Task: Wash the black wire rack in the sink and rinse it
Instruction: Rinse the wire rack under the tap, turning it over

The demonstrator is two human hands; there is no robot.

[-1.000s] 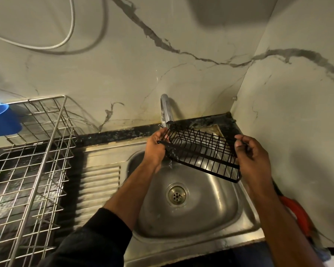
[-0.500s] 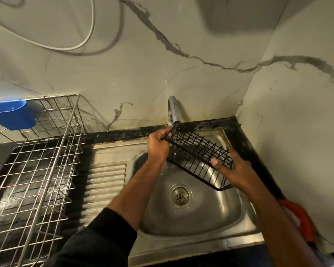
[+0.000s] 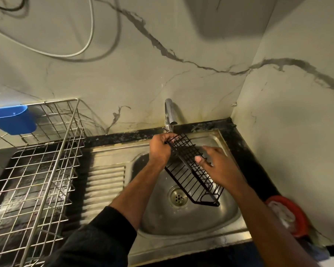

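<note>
The right hand (image 3: 219, 166) had let go of the black wire rack (image 3: 194, 170) and lay flat-fingered on it, rubbing; the left hand (image 3: 160, 149) gripped its upper end under the tap (image 3: 170, 114).

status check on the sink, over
Left hand grips black wire rack under tap. Right hand flat on its wires. Rack tilted over sink; nothing blocking.

Two bare hands, one dark sleeve

Left hand (image 3: 159, 149) and right hand (image 3: 220, 168) are ungloved; a black sleeve (image 3: 96, 241) at 7 o'clock covers the left forearm.
</note>
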